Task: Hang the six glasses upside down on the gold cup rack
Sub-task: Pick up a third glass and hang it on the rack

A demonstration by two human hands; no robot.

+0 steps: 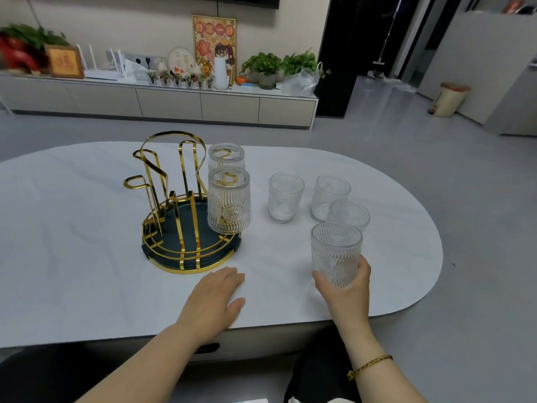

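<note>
The gold cup rack (174, 181) stands on a dark round tray (186, 251) left of centre on the white table. Two embossed clear glasses hang upside down on its right-hand pegs: a near glass (229, 202) and a far glass (226, 156) behind it. Three more glasses stand upright to the right: a left glass (285, 197), a far right glass (329, 196) and a third glass (348, 214) partly behind the held one. My right hand (347, 289) grips the base of an upright glass (336, 253). My left hand (216, 298) lies flat on the table just in front of the tray.
The white table (72, 228) has a rounded right end and a front edge near my forearms. Several rack pegs on the left and front carry nothing. A low sideboard (162, 103) with plants and ornaments runs along the far wall.
</note>
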